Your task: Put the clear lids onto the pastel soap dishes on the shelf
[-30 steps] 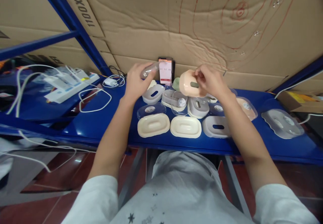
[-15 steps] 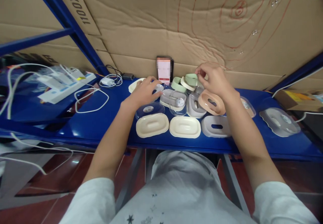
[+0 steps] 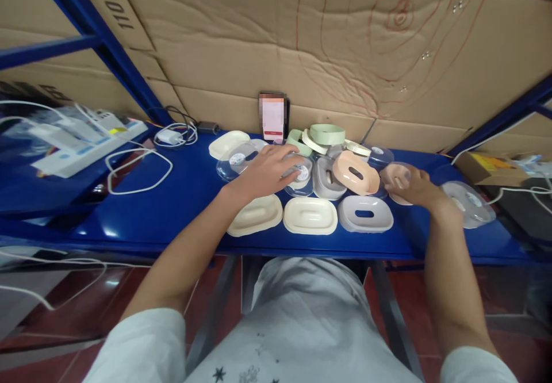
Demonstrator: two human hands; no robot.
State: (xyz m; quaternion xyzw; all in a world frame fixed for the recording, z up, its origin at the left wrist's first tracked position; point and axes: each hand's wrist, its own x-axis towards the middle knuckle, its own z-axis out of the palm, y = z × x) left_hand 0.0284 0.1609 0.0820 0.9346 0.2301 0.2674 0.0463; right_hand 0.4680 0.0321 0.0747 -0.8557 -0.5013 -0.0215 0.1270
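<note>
My left hand (image 3: 273, 167) is over the left part of the cluster, fingers apart and bent above a clear lid (image 3: 304, 171) with a round sticker. Whether its fingertips touch the lid, I cannot tell. At the right, my right hand (image 3: 414, 188) has its fingers round a peach oval plastic dish (image 3: 394, 175) under a clear cover. Beside that lies another peach dish (image 3: 356, 171) with a slot. In front sit a cream tray (image 3: 310, 216), a second cream tray (image 3: 256, 216) and a grey slotted dish (image 3: 365, 215). Green oval rings (image 3: 328, 134) lie behind.
A phone (image 3: 273, 117) leans on the cardboard wall (image 3: 215, 43). To the left are a power strip (image 3: 86, 153) and a coiled white charger cable (image 3: 175, 136). A clear-covered piece (image 3: 468, 203) and a cardboard box (image 3: 495, 170) stand at the right of the blue table (image 3: 142, 216).
My right hand has left the green ring at the back and moved right and nearer, onto the covered peach dish. My left hand has shifted right, over the stickered lid. The view has shifted slightly.
</note>
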